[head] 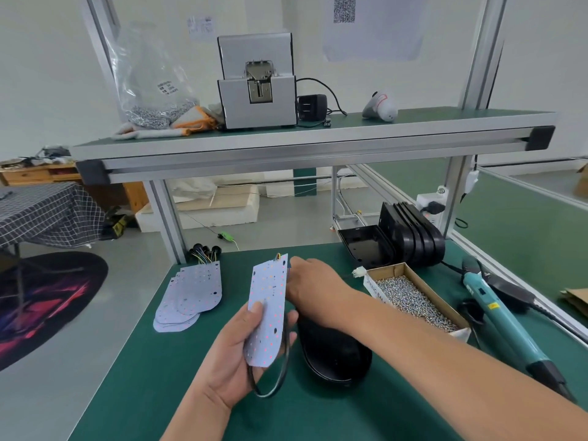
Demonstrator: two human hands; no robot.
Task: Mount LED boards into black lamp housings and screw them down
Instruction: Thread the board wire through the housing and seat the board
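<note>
LED board held in left grip, right grip behind its top edge, hold unclear, black lamp housing on worktop

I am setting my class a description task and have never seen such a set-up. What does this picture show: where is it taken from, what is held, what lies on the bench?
No machine here: the two grips are a person's bare hands, filmed by a camera on their head, looking down. The left grip holds an LED board, thumb on its face. The right grip reaches behind the board's top; its fingers are hidden. On the green bench lie a black housing, a pile of boards, a box of screws and a screwdriver. More housings stand at the back.
</note>
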